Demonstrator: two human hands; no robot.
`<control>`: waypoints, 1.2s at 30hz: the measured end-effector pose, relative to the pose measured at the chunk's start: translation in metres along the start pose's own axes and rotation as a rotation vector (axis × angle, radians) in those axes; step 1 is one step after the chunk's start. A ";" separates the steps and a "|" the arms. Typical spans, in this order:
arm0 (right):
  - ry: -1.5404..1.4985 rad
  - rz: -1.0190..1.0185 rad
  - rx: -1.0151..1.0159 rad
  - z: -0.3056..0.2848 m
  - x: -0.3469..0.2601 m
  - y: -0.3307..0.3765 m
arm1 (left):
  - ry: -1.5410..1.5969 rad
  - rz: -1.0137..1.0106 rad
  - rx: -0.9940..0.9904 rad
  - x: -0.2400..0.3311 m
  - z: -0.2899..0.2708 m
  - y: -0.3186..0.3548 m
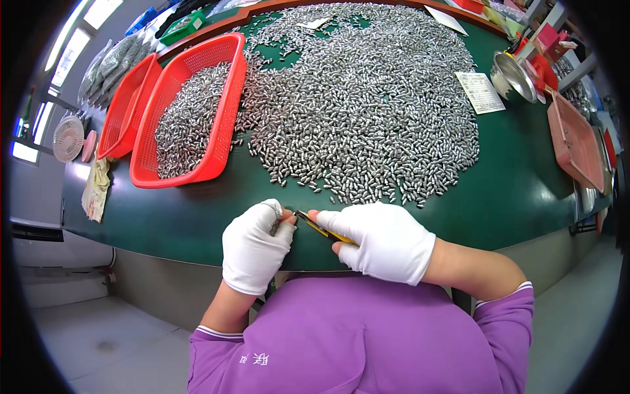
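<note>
Both my hands wear white gloves whose thumb and index tips are bare. My right hand [384, 238] is closed round a slim yellow-and-black tool that looks like a utility knife [321, 228]. Its tip points left, toward my other hand. My left hand [257, 246] is curled, thumb and forefinger pinched by the tool's tip on what seems to be a small metal piece, mostly hidden. Silvery pieces also show faintly inside its curl. Beyond both hands spreads a large heap of small silvery metal pieces [367, 105] on the green tabletop [518, 190].
A red perforated basket [203, 172] partly filled with metal pieces stands left, beside another red basket [118, 125]. A printed sheet [480, 92], a metal bowl [514, 75] and a pink basket [577, 154] lie right. A yellowish cloth [96, 189] hangs at the left edge.
</note>
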State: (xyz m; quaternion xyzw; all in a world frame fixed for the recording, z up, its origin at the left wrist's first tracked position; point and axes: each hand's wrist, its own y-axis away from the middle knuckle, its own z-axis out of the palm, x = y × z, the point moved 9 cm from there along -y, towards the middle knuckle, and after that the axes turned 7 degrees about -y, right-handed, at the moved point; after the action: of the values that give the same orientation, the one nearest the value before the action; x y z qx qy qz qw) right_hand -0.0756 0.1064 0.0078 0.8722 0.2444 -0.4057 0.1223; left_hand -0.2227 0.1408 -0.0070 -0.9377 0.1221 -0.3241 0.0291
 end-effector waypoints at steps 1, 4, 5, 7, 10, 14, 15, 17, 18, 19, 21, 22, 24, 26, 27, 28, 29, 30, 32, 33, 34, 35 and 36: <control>-0.016 0.004 -0.020 0.000 0.001 -0.001 | 0.000 -0.002 -0.002 -0.001 -0.001 0.000; -0.012 -0.051 -0.048 0.000 0.004 -0.005 | -0.039 -0.008 -0.092 -0.004 0.006 -0.002; -0.014 -0.049 -0.047 -0.001 0.005 -0.005 | -0.042 0.007 -0.095 -0.003 0.008 -0.003; 0.062 -0.051 -0.091 0.004 -0.003 -0.005 | -0.050 0.030 -0.082 -0.001 0.003 -0.001; 0.100 -0.026 -0.099 0.003 -0.004 -0.005 | -0.020 0.018 -0.077 0.003 0.001 -0.004; 0.151 -0.116 0.130 -0.031 -0.009 0.015 | -0.009 -0.033 -0.120 0.004 0.003 -0.011; 0.273 -0.143 0.291 -0.059 -0.017 0.026 | 0.013 -0.022 -0.094 0.002 0.000 -0.012; 0.369 -0.074 0.648 -0.116 -0.005 0.052 | 0.277 -0.116 -0.141 -0.018 -0.007 -0.017; 0.492 -0.028 0.799 -0.142 0.006 0.070 | 0.506 -0.213 -0.157 -0.025 -0.011 -0.018; 0.583 0.148 0.870 -0.162 0.031 0.088 | 0.725 -0.328 -0.218 -0.026 -0.010 -0.021; 0.763 0.504 0.894 -0.195 0.071 0.132 | 0.976 -0.171 -0.287 -0.010 -0.010 -0.042; 0.837 0.673 0.873 -0.206 0.097 0.156 | 1.140 -0.141 -0.361 -0.003 -0.004 -0.054; 0.855 0.882 0.805 -0.211 0.135 0.181 | 1.244 -0.098 -0.317 0.004 -0.007 -0.073; 0.820 0.982 0.752 -0.206 0.159 0.193 | 1.375 -0.081 -0.407 0.007 -0.002 -0.088; 0.823 0.977 0.754 -0.207 0.159 0.191 | 1.419 -0.090 -0.430 0.008 0.001 -0.095; 0.848 0.937 0.753 -0.208 0.155 0.186 | 1.451 -0.092 -0.428 0.008 0.004 -0.102; 0.873 0.897 0.753 -0.208 0.151 0.181 | 1.479 -0.099 -0.446 0.008 0.008 -0.107; 0.951 0.745 0.784 -0.213 0.139 0.170 | 1.509 -0.105 -0.471 0.010 0.014 -0.114; 0.962 0.510 0.849 -0.217 0.099 0.132 | 1.520 -0.142 -0.451 0.007 0.020 -0.123; 0.811 0.338 0.870 -0.214 0.083 0.110 | 1.534 -0.142 -0.462 0.006 0.023 -0.127; 0.665 0.129 0.855 -0.203 0.058 0.077 | 1.555 -0.151 -0.442 -0.003 0.023 -0.128; 0.662 -0.086 0.809 -0.184 0.037 0.046 | 1.563 -0.179 -0.420 -0.012 0.023 -0.128; 0.613 -0.124 0.668 -0.169 0.025 0.020 | 1.576 -0.195 -0.406 -0.014 0.021 -0.126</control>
State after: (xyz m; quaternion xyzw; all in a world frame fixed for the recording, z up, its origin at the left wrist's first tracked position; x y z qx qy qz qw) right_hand 0.0577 0.1672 0.0974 0.9274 0.1769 -0.1919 -0.2680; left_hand -0.1937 0.2660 -0.0154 -0.4279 0.0810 -0.8607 -0.2638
